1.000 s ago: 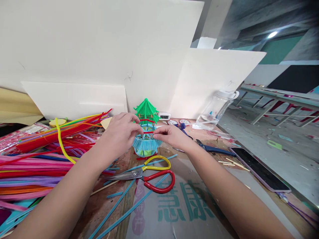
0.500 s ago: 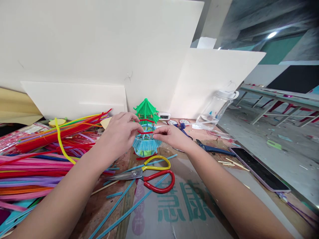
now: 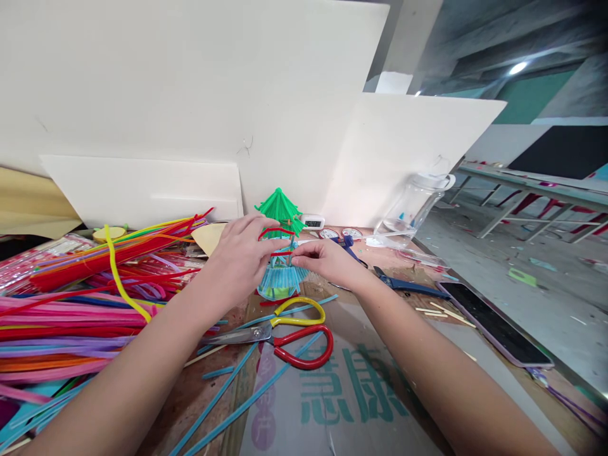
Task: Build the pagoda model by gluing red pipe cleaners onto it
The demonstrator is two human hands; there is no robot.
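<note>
A small pavilion model made of pipe cleaners stands on the table, with a green cone roof and a light blue fringed skirt. My left hand and my right hand meet at its middle. Both pinch a short red pipe cleaner that lies across the blue posts under the roof. My left fingers cover part of the model's left side.
A big heap of coloured pipe cleaners lies at the left. Scissors with red and yellow handles and several blue strands lie in front of the model. A phone, blue pliers and a clear jar are at the right. White boards stand behind.
My left hand has shifted right and a little up, closer to my right hand, and now covers more of the model. The red pipe cleaner is bent up under the roof.
</note>
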